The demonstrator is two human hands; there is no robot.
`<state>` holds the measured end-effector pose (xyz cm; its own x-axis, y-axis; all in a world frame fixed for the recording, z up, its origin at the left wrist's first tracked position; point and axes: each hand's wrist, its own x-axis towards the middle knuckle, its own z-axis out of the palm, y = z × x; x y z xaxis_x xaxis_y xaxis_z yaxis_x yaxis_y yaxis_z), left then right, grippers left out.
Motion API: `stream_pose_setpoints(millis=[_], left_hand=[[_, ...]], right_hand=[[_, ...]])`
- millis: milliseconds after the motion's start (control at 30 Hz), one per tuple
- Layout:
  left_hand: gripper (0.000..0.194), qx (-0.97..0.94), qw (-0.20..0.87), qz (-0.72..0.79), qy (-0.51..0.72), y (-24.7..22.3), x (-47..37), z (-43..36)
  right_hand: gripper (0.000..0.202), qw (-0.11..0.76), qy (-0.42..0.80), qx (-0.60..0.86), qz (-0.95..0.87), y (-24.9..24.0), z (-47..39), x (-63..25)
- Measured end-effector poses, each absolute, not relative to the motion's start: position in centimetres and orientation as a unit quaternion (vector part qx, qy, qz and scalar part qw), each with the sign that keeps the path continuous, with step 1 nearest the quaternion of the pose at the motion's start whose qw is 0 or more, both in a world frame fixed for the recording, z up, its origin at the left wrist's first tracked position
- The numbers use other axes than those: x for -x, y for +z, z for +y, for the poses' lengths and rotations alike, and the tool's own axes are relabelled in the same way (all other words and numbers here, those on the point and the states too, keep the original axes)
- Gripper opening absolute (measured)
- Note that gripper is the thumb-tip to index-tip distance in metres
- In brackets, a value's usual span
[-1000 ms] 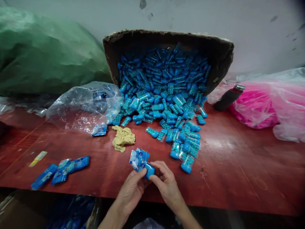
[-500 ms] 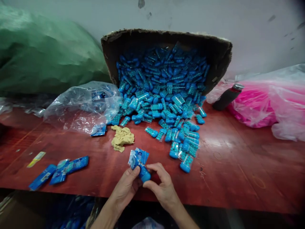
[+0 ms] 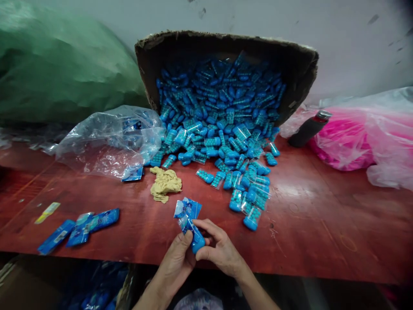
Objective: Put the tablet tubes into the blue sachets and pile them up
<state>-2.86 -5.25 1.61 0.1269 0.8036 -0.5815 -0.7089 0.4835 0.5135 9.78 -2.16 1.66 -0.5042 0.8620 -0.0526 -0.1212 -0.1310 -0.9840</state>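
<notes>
Between my two hands, over the table's front edge, is a blue wrapped bottle (image 3: 196, 242). My left hand (image 3: 178, 258) grips its left side with the thumb on top. My right hand (image 3: 221, 247) holds its right side, thumb at the rounded blue end and fingers along the upper side. Just beyond the bottle lie small blue printed packets (image 3: 189, 207). A crumpled yellow piece (image 3: 165, 184) rests farther back. Several clear bottles with blue caps and blue balls (image 3: 251, 217) lie to the right.
A cardboard box (image 3: 309, 64) on its side spills many blue bottles onto the red table (image 3: 316, 224). Clear plastic bag (image 3: 106, 142) and wrapped blue packs (image 3: 56, 237) lie left. A dark flask (image 3: 306, 131) and pink bags (image 3: 345, 142) stand right; a green sack (image 3: 64, 73) is back left.
Both hands have shifted slightly right and down with the bottle. My right fingers now reach farther up over the wrapped bottle, and the printed film lies along more of it.
</notes>
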Motion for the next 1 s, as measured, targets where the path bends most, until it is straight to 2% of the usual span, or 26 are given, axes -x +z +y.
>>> stream_pose_setpoints(millis=[133,300,400,533,633,733,833,1000], left_hand=[[0.025,-0.044,0.727,0.444,0.522,2.0,2.1,-5.4],[0.028,-0.061,0.725,0.454,0.514,2.8,2.3,-5.2],[0.032,-0.104,0.706,0.510,0.480,2.5,3.0,-5.1],[0.030,-0.203,0.549,0.647,0.488,2.0,4.0,-4.8],[0.024,-0.254,0.458,0.669,0.527,2.4,4.5,-4.7],[0.017,-0.271,0.464,0.653,0.534,2.7,4.5,-4.5],[0.021,-0.238,0.486,0.636,0.551,2.6,4.2,-4.3],[0.030,-0.111,0.622,0.550,0.546,2.9,3.6,-3.9]], right_hand=[[0.053,0.361,0.649,0.391,-0.544,1.3,-2.5,-9.6],[0.044,0.411,0.634,0.375,-0.537,0.9,-2.4,-9.8],[0.037,0.435,0.630,0.379,-0.521,0.8,-2.4,-9.7],[0.033,0.444,0.659,0.379,-0.475,0.9,-2.9,-9.4],[0.034,0.436,0.687,0.369,-0.450,1.0,-3.3,-9.1],[0.034,0.445,0.676,0.390,-0.439,1.0,-3.5,-8.9],[0.034,0.454,0.673,0.401,-0.424,0.8,-3.6,-8.6],[0.033,0.466,0.632,0.426,-0.449,0.6,-3.8,-8.6]])
